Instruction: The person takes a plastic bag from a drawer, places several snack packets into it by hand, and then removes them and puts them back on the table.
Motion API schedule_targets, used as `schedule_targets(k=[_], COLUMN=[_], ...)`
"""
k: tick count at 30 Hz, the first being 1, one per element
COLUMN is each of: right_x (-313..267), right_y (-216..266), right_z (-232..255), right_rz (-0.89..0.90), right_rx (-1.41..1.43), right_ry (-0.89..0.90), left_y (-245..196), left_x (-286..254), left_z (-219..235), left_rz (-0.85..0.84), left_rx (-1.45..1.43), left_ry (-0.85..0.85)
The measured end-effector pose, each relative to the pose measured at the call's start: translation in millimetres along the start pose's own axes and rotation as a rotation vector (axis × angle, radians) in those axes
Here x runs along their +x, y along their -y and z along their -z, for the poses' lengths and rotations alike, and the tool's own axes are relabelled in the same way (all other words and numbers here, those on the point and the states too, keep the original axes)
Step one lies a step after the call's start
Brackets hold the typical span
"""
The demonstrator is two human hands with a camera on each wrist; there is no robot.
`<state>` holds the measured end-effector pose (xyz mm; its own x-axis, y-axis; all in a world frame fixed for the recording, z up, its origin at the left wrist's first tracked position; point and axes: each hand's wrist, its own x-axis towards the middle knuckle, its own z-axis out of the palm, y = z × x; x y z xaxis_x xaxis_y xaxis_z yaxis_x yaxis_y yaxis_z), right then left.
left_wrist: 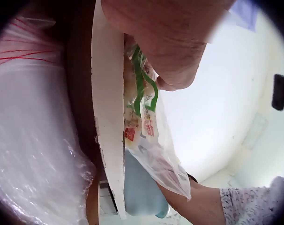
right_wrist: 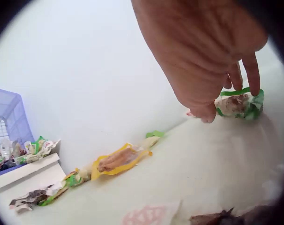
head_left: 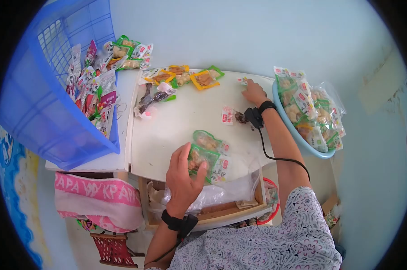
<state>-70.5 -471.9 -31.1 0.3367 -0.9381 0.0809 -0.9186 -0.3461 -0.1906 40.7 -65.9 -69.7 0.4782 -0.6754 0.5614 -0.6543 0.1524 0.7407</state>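
Note:
My left hand (head_left: 185, 180) is over two green-edged snack packets (head_left: 209, 163) at the table's front edge, thumb lying across the nearer one and fingers extended along its left side. Clear plastic wrap trails from these packets (left_wrist: 149, 105) in the left wrist view. At the table's far right, my right hand (head_left: 256, 94) reaches down over a green-edged packet (right_wrist: 240, 104); in the right wrist view its thumb and fingers are spread apart at it. Near the right wrist lie a white packet with red print (head_left: 227, 116) and a dark brown item (head_left: 241, 118).
A blue basket (head_left: 55, 112) of packets stands left; a light-blue basin (head_left: 298, 137) heaped with packets stands right. Yellow-edged packets (head_left: 205, 80) and dark packaged pieces (head_left: 151, 96) line the back and left. Below the table, an open drawer (head_left: 230, 209) holds clear plastic bags.

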Motion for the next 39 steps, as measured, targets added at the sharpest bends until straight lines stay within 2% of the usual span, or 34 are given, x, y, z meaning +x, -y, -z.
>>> schedule_targets(k=[5, 8, 11, 13, 15, 17, 19, 21, 22, 25, 26, 27, 29, 31, 33, 34, 37, 39], right_x=[-0.6, -1.5, -20.2, -61.7, -102.3, -136.4, -172.3, -210.8, -226.5, -278.2, -292.7, -304.9, -318.7, -325.7, -326.3, -326.8, -329.5, -335.3], right_y=[-9.7, -11.3, 4.0, 36.7, 57.3, 65.2, 61.9, 57.6, 55.1, 53.3, 51.5, 49.5, 42.4, 30.4, 19.8, 14.2, -2.5, -20.6], right_z=[-1.7, 0.9, 13.8, 40.6, 67.0, 82.7, 100.3, 116.8, 119.6, 128.4, 129.2, 129.7, 127.9, 122.7, 115.7, 113.3, 107.2, 104.7], right_rz=[0.096, 0.12, 0.236, 0.298, 0.429, 0.594, 0.872, 1.13, 1.195, 1.369, 1.399, 1.429, 1.424, 1.409, 1.344, 1.305, 1.167, 0.996], right_rx=[-0.171, -0.174, -0.05, -0.007, 0.107, 0.338, 0.554, 0.599, 0.545, 0.417, 0.398, 0.377, 0.435, 0.45, 0.49, 0.497, 0.509, 0.645], right_ry=[0.003, -0.043, -0.09, -0.144, -0.166, -0.174, -0.117, -0.163, -0.164, -0.195, -0.204, -0.217, -0.209, -0.226, -0.325, -0.378, -0.53, -0.526], left_y=[-1.5, -0.3, -2.3, -2.7, -3.2, -3.4, -8.8, -33.8, -42.8, -84.4, -75.7, -79.3, -90.9, -87.1, -78.8, -83.3, -88.0, -91.2], left_x=[0.9, 0.2, -0.8, -0.8, -2.5, -3.2, -9.0, -12.7, -12.6, 4.7, 6.9, 9.1, 9.8, 1.5, -1.8, 0.7, -3.2, -2.8], left_z=[0.4, -0.9, -0.4, 0.0, 1.4, 2.9, 14.1, 36.5, 38.1, 47.8, 48.4, 48.6, 45.7, 38.3, 28.1, 25.1, 11.6, 3.7], left_rz=[-0.006, -0.013, -0.021, -0.028, -0.004, 0.043, 0.027, 0.051, 0.154, 0.448, 0.447, 0.537, 0.718, 0.67, 0.591, 0.656, 0.67, 0.651], left_rx=[0.01, 0.013, -0.002, -0.019, -0.067, -0.151, -0.026, 0.084, -0.132, -0.725, -0.807, -0.978, -1.326, -1.26, -1.132, -1.221, -1.173, -1.209], left_ry=[-0.004, -0.014, -0.02, -0.025, -0.037, -0.065, -0.131, -0.153, -0.17, -0.012, 0.139, 0.233, 0.426, 0.492, 0.567, 0.558, 0.481, 0.354])
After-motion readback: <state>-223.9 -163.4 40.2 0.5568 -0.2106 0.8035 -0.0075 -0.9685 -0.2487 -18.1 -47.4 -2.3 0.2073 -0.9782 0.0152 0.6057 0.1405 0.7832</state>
